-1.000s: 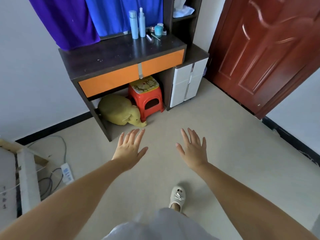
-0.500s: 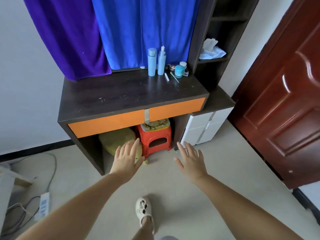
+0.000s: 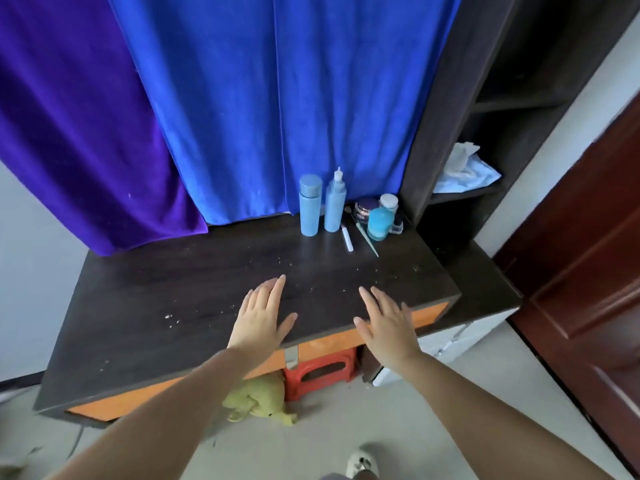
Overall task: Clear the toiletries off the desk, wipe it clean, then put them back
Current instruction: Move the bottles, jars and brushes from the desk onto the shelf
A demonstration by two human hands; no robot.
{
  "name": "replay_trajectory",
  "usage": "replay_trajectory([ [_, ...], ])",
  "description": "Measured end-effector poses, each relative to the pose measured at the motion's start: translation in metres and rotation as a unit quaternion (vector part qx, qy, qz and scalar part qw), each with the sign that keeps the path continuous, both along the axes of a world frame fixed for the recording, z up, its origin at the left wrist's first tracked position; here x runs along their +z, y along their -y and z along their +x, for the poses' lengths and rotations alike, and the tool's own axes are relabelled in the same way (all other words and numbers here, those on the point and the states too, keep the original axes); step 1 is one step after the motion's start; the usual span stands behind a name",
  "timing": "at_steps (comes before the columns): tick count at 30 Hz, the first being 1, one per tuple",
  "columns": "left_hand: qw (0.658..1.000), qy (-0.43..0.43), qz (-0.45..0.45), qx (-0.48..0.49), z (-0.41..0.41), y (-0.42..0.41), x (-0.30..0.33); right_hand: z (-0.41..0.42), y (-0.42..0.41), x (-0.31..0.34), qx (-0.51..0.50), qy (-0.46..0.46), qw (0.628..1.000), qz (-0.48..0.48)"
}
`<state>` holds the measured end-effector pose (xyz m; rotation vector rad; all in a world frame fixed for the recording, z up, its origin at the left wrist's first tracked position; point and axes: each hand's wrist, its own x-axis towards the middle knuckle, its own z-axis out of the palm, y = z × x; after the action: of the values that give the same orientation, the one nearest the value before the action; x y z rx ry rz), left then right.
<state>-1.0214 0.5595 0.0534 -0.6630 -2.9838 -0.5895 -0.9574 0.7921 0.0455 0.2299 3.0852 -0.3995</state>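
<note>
I've stepped in closer vs a sec ago: desk [image 3: 194, 306] now fills the view, and both my hands have come fwd over its front edge instead of hanging above the floor. Left hand [image 3: 260, 318] flat, fingers spread wide, nothing in it; right hand [image 3: 388, 323] same, open & empty. Can't tell if palms touch the top. Toiletries still at back right corner, well apart from my hands: 2 tall blue bottles [image 3: 309, 205], 1 short teal bottle [image 3: 379, 223], 1 white-capped jar [image 3: 388, 202], 1 dark jar [image 3: 365, 207], 2 thin sticks [image 3: 347, 239] lying in front. White crumbs scattered on the dark top.
</note>
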Motion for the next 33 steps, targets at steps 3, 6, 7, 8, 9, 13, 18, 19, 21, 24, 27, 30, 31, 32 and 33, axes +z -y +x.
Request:
replay_trajectory([
  [3,1.000,-0.009,0.018,0.021,-0.045,-0.026,-0.001,-0.061,-0.022,0.001,0.035,-0.001,0.999,0.010],
  [6,0.996,0.020,0.049,0.065,-0.086,-0.057,-0.002,-0.122,-0.039,-0.001,0.060,-0.023,0.998,-0.014],
  [7,0.993,0.035,0.068,0.086,-0.098,-0.067,-0.003,-0.140,-0.044,-0.002,0.063,-0.033,0.997,-0.038],
  [8,0.989,0.054,0.089,0.106,-0.110,-0.078,-0.003,-0.158,-0.048,-0.001,0.057,-0.040,0.995,-0.074],
  [9,0.984,0.073,0.108,0.122,-0.118,-0.087,-0.003,-0.173,-0.050,0.000,0.043,-0.046,0.991,-0.119],
  [13,0.949,0.113,0.204,0.211,-0.160,-0.124,-0.002,-0.233,-0.054,0.002,0.030,-0.055,0.959,-0.276],
  [18,0.895,0.129,0.329,0.272,-0.198,-0.150,-0.013,-0.278,-0.054,-0.008,0.025,-0.053,0.935,-0.351],
  [19,0.887,0.133,0.341,0.282,-0.202,-0.152,-0.015,-0.282,-0.053,-0.009,0.018,-0.048,0.933,-0.357],
  [21,0.873,0.147,0.356,0.299,-0.210,-0.153,-0.017,-0.287,-0.054,-0.010,0.010,-0.044,0.931,-0.362],
  [24,0.868,0.161,0.364,0.297,-0.217,-0.152,-0.016,-0.290,-0.055,-0.009,0.019,-0.051,0.930,-0.364],
  [27,0.873,0.158,0.362,0.287,-0.213,-0.148,-0.010,-0.289,-0.059,-0.004,0.018,-0.053,0.925,-0.375],
  [30,0.871,0.162,0.367,0.284,-0.199,-0.142,0.002,-0.281,-0.065,0.011,-0.003,-0.073,0.913,-0.402],
  [31,0.873,0.160,0.368,0.278,-0.194,-0.141,0.008,-0.276,-0.068,0.020,-0.005,-0.078,0.908,-0.412],
  [32,0.877,0.156,0.369,0.267,-0.189,-0.140,0.016,-0.270,-0.072,0.030,-0.003,-0.087,0.905,-0.415],
  [33,0.882,0.150,0.368,0.252,-0.185,-0.139,0.025,-0.263,-0.076,0.040,-0.003,-0.100,0.906,-0.412],
])
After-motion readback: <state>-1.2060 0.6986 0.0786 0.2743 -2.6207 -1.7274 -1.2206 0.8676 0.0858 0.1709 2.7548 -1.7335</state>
